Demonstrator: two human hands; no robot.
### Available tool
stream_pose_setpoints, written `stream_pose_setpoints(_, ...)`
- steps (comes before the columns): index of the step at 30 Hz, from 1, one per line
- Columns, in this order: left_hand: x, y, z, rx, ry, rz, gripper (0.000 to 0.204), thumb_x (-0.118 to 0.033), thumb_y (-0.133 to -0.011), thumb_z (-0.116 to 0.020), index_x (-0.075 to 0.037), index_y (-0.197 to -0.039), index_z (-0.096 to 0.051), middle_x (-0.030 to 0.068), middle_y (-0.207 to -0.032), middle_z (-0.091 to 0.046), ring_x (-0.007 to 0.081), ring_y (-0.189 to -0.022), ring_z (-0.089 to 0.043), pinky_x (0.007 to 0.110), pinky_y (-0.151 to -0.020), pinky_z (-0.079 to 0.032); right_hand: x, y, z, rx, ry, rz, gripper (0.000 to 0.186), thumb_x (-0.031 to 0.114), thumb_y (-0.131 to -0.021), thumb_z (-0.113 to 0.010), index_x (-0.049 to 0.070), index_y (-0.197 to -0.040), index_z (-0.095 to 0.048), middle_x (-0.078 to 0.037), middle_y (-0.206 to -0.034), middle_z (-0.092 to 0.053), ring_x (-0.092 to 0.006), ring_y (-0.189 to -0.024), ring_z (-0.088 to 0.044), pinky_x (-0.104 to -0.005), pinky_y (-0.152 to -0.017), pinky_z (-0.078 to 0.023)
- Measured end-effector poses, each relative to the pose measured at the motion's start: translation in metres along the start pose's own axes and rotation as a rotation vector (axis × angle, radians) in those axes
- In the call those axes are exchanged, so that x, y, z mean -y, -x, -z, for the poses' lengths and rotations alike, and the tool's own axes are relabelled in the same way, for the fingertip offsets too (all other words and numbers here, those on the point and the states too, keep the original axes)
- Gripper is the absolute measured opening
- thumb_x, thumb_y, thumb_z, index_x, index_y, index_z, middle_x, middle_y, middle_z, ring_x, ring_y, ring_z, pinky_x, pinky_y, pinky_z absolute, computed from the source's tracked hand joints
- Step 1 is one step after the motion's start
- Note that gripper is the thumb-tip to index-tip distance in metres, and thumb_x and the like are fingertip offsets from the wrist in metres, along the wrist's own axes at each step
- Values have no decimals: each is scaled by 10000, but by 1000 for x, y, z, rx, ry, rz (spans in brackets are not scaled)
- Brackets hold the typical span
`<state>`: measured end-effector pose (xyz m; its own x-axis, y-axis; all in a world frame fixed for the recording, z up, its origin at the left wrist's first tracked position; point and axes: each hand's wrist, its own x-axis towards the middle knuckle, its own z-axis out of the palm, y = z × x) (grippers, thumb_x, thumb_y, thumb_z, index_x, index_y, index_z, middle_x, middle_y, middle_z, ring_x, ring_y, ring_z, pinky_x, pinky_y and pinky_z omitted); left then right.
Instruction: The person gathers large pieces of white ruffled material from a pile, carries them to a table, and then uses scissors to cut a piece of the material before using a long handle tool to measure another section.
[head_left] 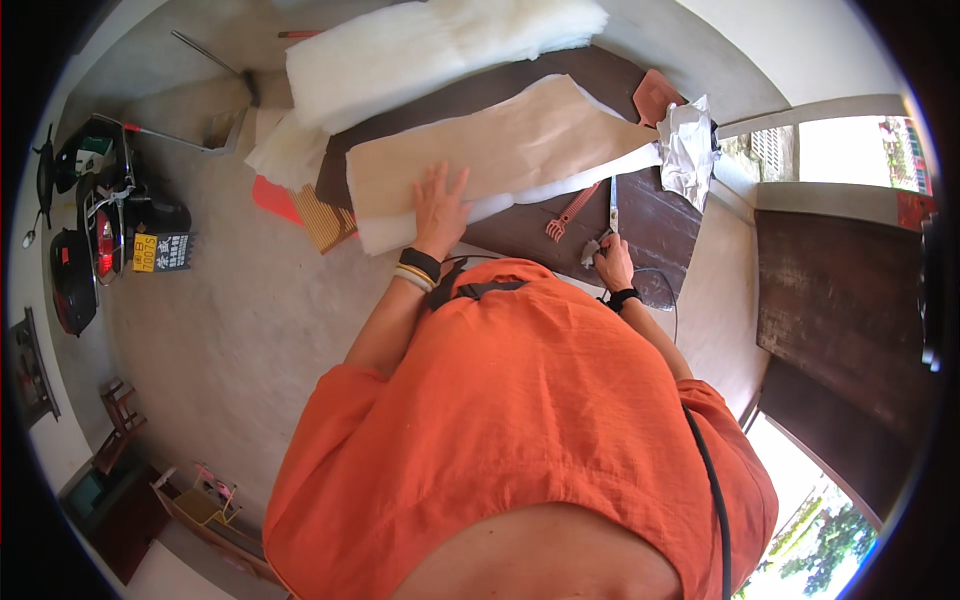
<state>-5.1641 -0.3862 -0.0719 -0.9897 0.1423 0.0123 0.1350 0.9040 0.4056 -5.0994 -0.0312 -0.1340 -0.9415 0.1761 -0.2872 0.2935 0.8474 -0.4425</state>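
Note:
My left hand (441, 208) lies with spread fingers on the near edge of a long brown paper sheet (490, 140). White padding (390, 236) shows beneath the paper, along its near side. Closer to the table's near right edge, my right hand (614, 264) is closed round the handles of a pair of scissors (613, 207). Their blades point away from me, toward the padding, and seem apart from it. Something grey, perhaps cloth, is by the handles. A red back scratcher (572, 212) lies left of the scissors.
A thick roll of white batting (440, 50) lies at the back of the dark table (660, 232). Crumpled silvery wrapping (687, 150) and a brown plastic piece (656, 97) are at its right. Corrugated cardboard (328, 222) juts out left. A motorcycle (105, 225) stands far left.

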Motion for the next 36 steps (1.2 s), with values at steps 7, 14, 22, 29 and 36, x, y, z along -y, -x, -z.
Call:
stream_pose_setpoints(7,1,1,-3,29,13,0,675,-201,-783,-692,-172,-1385,-388,205,-1442,-276,404,-1343,-245,575,-1078,-167,2,-2,-2,-19,-20,-4,259,168,-743,-583,86,-964,-474,-209,-933,-525,-420,-869,-547,-462,-739,-436)
stream_pose_setpoints(14,0,3,-1,50,23,-14,740,-208,-742,-730,-175,-1390,-376,209,-1453,-250,405,-1356,-213,576,-1084,-153,1,-3,-2,-21,-14,-13,252,174,-748,-587,85,-955,-473,-208,-924,-525,-425,-855,-550,-466,-735,-436)
stream_pose_setpoints(22,-1,5,-2,52,9,-16,758,-219,-732,-740,-171,-1392,-370,208,-1458,-234,404,-1358,-208,600,-1073,-152,2,-3,-2,-17,-16,-22,265,169,-733,-595,90,-955,-475,-199,-922,-526,-413,-853,-556,-461,-730,-438)
stream_pose_setpoints(29,-1,5,-6,50,-5,-8,754,-228,-732,-742,-169,-1388,-376,204,-1459,-232,399,-1363,-198,603,-1070,-152,2,-3,-1,-13,-27,-14,266,156,-725,-597,88,-953,-477,-192,-925,-526,-405,-858,-555,-455,-733,-440)
stream_pose_setpoints(36,-3,5,-5,76,-32,12,748,-230,-730,-745,-174,-1383,-386,200,-1461,-234,392,-1366,-197,600,-1072,-153,2,-2,-1,-27,-34,-1,266,151,-723,-596,86,-952,-477,-191,-922,-526,-400,-861,-553,-449,-732,-441)
